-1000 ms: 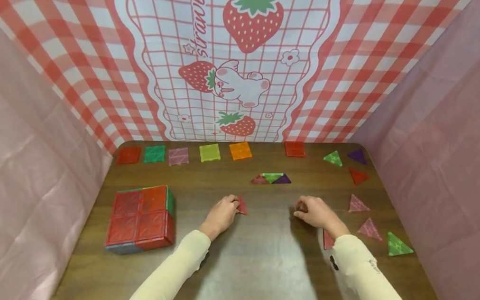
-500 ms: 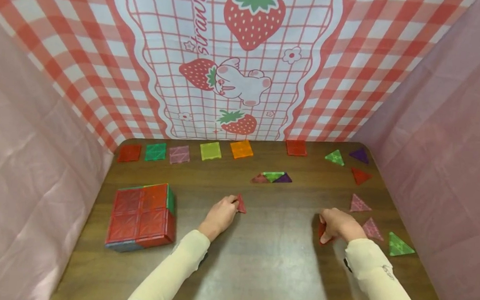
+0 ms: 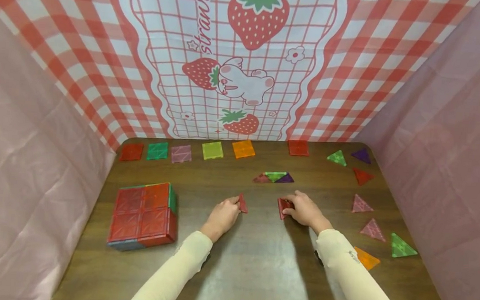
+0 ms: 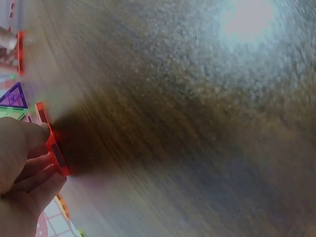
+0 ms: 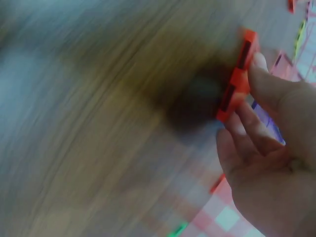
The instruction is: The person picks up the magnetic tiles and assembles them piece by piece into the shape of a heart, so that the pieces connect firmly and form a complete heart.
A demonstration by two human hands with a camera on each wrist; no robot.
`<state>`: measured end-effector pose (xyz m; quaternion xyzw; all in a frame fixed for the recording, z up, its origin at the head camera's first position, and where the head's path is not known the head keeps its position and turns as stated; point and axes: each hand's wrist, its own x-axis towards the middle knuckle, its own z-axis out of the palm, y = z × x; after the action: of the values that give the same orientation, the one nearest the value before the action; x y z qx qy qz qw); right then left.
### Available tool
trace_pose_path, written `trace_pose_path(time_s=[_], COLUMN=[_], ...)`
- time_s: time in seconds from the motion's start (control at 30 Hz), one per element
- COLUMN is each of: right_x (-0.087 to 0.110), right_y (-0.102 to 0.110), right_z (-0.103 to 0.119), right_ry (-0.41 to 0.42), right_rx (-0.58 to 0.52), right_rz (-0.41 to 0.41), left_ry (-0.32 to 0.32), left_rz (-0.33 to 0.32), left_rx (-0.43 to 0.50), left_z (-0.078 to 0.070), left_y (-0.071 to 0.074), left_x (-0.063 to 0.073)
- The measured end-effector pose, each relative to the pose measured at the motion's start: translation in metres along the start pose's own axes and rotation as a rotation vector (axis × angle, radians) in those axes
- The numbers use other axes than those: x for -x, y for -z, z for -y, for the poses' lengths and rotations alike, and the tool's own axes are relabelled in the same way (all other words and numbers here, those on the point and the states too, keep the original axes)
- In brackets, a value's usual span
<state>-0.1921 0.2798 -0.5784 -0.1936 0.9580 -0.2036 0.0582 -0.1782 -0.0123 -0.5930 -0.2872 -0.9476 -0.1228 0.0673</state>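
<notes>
In the head view my left hand [image 3: 222, 218] pinches a small red magnetic tile [image 3: 242, 204] that stands on edge near the table's middle. Seen from the left wrist, the thumb and fingertips grip this tile [image 4: 55, 148] along its length. A short way to the right, my right hand [image 3: 306, 211] pinches another red magnetic tile [image 3: 281, 210], tilted and facing the first, with a gap between the two. The right wrist view shows the tile's edge [image 5: 237, 81] between thumb and fingers. Just beyond both hands stands a joined strip of red, green and purple triangles [image 3: 275, 176].
A block built of red tiles [image 3: 142, 215] sits on the left. Several square tiles, among them an orange one [image 3: 244, 149], line the back edge. Loose triangles, including a green one [image 3: 402, 246], lie along the right. An orange triangle [image 3: 366, 259] lies beside the right sleeve.
My right hand reached right, took hold of the red tile lying there, and carried it left toward the left hand. The left hand has stayed nearly still, holding its tile.
</notes>
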Motion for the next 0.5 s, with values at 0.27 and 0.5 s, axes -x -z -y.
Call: trace_pose_path(time_s=[0.27, 0.5], right_x=[-0.027, -0.041], right_y=[-0.025, -0.042], right_z=[0.031, 0.059], right_ry=[-0.001, 0.041], right_rx=[-0.005, -0.017], right_rz=[-0.059, -0.046], left_ry=[-0.011, -0.023], left_rz=[-0.016, -0.043], left_rx=[-0.018, -0.021], left_z=[-0.004, -0.009], left_y=[0.002, -0.005], left_x=[0.000, 0.000])
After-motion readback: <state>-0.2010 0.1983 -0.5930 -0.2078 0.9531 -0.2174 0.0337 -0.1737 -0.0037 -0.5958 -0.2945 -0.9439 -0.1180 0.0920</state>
